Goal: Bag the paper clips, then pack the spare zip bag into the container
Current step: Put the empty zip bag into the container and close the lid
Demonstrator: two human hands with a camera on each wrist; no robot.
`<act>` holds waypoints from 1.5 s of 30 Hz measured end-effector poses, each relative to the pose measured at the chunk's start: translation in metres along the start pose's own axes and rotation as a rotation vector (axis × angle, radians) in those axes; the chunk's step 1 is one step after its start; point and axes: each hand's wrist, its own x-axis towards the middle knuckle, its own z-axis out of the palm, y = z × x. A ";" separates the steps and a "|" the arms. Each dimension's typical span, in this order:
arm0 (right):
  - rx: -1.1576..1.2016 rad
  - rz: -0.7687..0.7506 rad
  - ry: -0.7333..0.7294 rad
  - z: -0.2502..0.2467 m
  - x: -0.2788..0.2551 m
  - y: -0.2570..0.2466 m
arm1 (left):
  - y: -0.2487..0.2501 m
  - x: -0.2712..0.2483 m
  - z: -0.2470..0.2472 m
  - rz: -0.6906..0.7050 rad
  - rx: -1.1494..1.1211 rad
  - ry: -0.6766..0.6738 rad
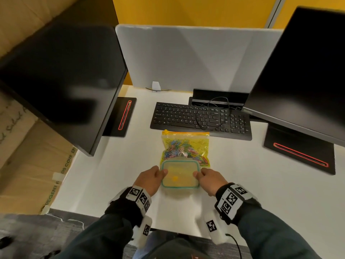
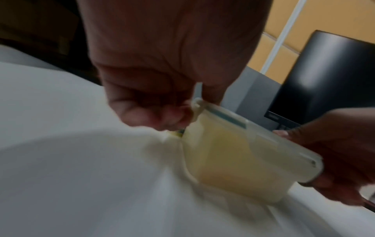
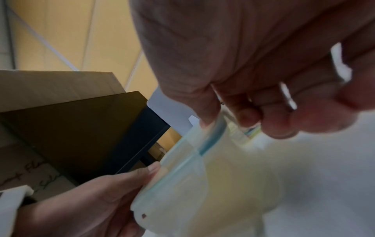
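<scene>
Both hands grip the lidded container (image 1: 180, 176) near the surface's front edge, left hand (image 1: 149, 179) and right hand (image 1: 210, 179) on opposite sides. Zip bag (image 1: 184, 148) of paper clips lies right behind it, touching.

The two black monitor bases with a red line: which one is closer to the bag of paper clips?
The base on the person's left, beside the keyboard's left end. The right one lies farther from the bag of paper clips.
</scene>
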 end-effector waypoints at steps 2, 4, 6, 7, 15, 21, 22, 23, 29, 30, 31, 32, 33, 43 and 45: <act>0.214 -0.002 -0.091 0.002 0.002 0.003 | 0.000 0.003 -0.002 0.024 -0.039 -0.055; 0.391 0.009 -0.144 0.000 0.003 0.006 | 0.000 0.005 -0.003 0.012 -0.124 -0.104; 0.380 0.012 -0.153 -0.002 0.003 0.006 | -0.002 0.005 -0.003 -0.005 -0.197 -0.111; 0.337 0.010 -0.149 -0.003 0.003 0.005 | -0.001 0.004 -0.002 -0.004 -0.168 -0.087; -0.072 -0.390 0.374 0.000 -0.014 -0.004 | 0.028 0.001 0.008 0.405 0.585 -0.050; -0.174 -0.450 0.226 0.005 -0.016 0.004 | 0.031 0.005 0.027 0.445 0.628 0.016; -0.223 -0.457 0.234 0.005 -0.018 0.007 | 0.031 0.003 0.030 0.458 0.635 0.027; -0.290 -0.486 0.259 0.006 -0.021 0.011 | 0.029 0.003 0.033 0.469 0.644 0.030; -0.561 -0.611 0.238 0.023 -0.040 0.039 | 0.034 -0.002 0.031 0.483 0.585 -0.110; -0.543 -0.572 0.274 0.022 -0.041 0.045 | 0.034 -0.004 0.026 0.441 0.550 -0.134; -0.518 -0.523 0.312 0.019 -0.044 0.052 | 0.032 -0.004 0.020 0.398 0.520 -0.146; -0.499 -0.473 0.352 0.014 -0.046 0.060 | 0.027 -0.003 0.013 0.358 0.511 -0.146; -0.490 -0.415 0.393 0.009 -0.049 0.069 | 0.022 -0.002 0.008 0.318 0.520 -0.142; -0.387 -0.109 0.526 -0.037 -0.027 0.073 | 0.023 0.038 0.009 0.282 0.532 -0.148; -0.355 -0.105 0.521 -0.044 -0.012 0.058 | 0.026 0.048 0.008 0.256 0.571 -0.150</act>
